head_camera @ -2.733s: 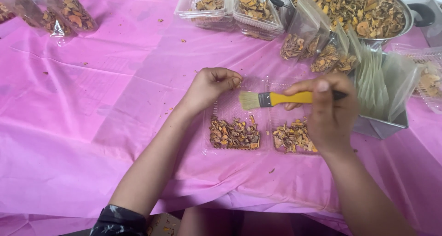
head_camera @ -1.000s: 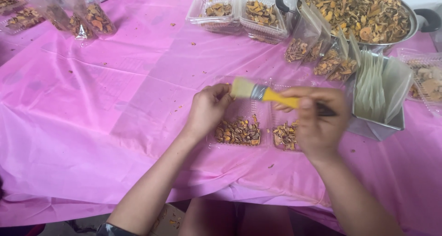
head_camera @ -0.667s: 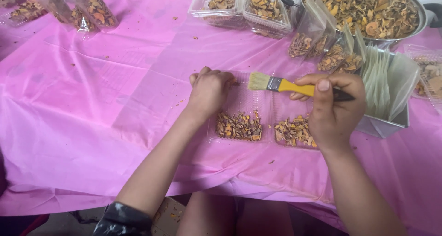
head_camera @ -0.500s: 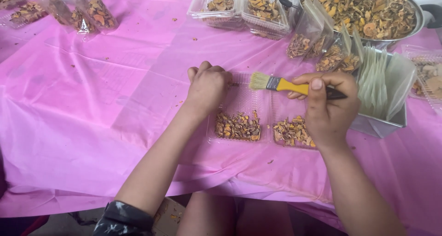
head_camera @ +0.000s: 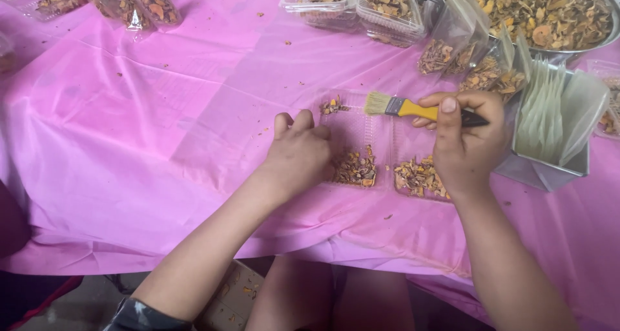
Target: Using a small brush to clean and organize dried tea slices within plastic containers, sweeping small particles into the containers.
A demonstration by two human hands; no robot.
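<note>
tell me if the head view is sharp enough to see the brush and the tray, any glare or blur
Head view: light is soft and even, shadows faint; the yellow-handled brush in the right hand is fairly crisp; the clear plastic tray under the left hand nearly vanishes against the pink tablecloth, with mild sheen there; far corners are softer.

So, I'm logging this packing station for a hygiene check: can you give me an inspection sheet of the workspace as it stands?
Surface: pink plastic tablecloth, creased, dotted with crumbs.
Job's things: open clear clamshell container, dried orange-brown pieces in both halves; yellow-handled brush over it.
Clutter: filled clamshells, filled bags, large metal bowl of dried pieces, metal box of empty bags.
Grippers: left hand rests on the container's left half; right hand grips the brush.
Cables: nothing seen.
Surroundings: cardboard box under the table.
</note>
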